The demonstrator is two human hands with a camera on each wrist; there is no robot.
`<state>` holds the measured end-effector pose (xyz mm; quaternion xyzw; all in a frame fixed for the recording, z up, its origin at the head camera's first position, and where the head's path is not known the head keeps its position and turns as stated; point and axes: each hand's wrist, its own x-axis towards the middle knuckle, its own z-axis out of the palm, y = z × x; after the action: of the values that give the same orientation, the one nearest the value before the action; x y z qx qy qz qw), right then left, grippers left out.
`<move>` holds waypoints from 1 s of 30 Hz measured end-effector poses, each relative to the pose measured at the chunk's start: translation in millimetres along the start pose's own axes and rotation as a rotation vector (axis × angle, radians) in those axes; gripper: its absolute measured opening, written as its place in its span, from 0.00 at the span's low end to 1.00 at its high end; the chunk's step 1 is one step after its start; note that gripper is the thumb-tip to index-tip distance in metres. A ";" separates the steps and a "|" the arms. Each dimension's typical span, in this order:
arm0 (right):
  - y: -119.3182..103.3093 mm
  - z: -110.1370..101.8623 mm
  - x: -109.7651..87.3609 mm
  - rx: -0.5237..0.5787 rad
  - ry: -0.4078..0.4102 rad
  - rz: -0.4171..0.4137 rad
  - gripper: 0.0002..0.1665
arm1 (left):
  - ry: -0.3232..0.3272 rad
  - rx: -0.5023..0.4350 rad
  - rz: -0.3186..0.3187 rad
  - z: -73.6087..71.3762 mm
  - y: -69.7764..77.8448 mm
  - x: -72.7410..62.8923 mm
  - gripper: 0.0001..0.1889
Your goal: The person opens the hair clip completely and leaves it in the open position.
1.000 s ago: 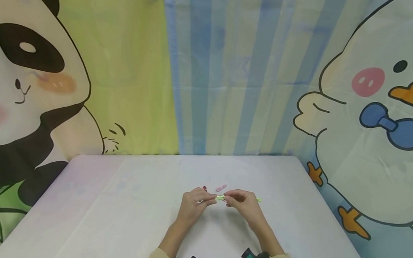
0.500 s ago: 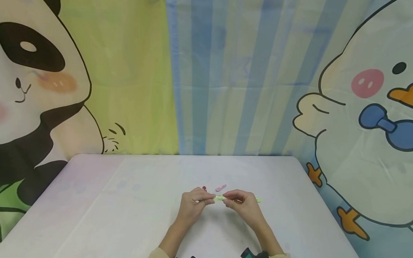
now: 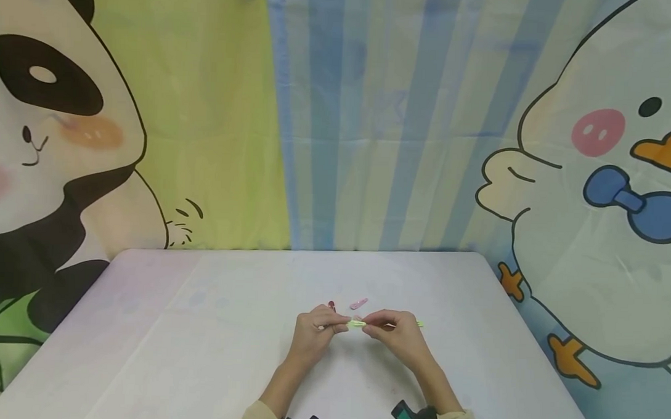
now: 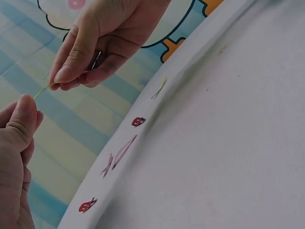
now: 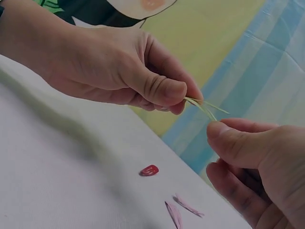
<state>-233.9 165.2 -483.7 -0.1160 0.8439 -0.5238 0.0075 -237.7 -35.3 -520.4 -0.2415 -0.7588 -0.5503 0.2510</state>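
Note:
Between my two hands is a thin yellow-green hair clip [image 3: 356, 323], held above the table. My left hand [image 3: 315, 335] pinches one end of it between thumb and fingers; my right hand [image 3: 402, 338] pinches the other end. Seen from the right wrist, the clip [image 5: 205, 109] has its narrow strips spread apart, one sticking out past the rest. Fingertips cover both of its ends. A second yellow-green clip [image 4: 160, 88] lies on the table beyond my right hand.
On the white table [image 3: 197, 352], red clips [image 4: 138, 121] and pink clips [image 4: 125, 151] lie just past my hands. Behind the table hangs a curtain [image 3: 371, 143] with stripes and cartoon animals. Each wrist wears a dark camera mount [image 3: 414, 417].
My right thumb has shifted slightly left, closer to its index finger on the clip. My left hand stays almost still, and the clips on the table have not moved.

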 end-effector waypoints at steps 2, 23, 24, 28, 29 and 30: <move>0.8 0.2 0.3 -0.046 0.008 -0.010 0.07 | -0.013 0.001 0.007 -0.4 -0.8 -1.1 0.06; 18.7 7.8 5.3 -0.393 0.082 -0.194 0.09 | -0.118 0.281 0.177 -0.3 -20.8 -9.4 0.09; 19.5 8.2 5.3 -0.405 0.082 -0.186 0.09 | -0.118 0.283 0.185 0.0 -21.6 -9.7 0.09; 23.5 10.2 5.3 -0.448 0.082 -0.160 0.08 | -0.114 0.285 0.212 1.6 -24.4 -10.8 0.09; 24.4 10.6 5.4 -0.453 0.082 -0.159 0.08 | -0.114 0.287 0.214 1.9 -25.0 -11.1 0.09; 25.3 11.0 5.4 -0.452 0.082 -0.158 0.08 | -0.115 0.291 0.217 2.2 -25.6 -11.5 0.09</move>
<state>-242.4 165.1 -510.5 -0.1589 0.9276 -0.3247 -0.0940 -245.7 -41.2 -546.7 -0.3141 -0.8129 -0.3899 0.2974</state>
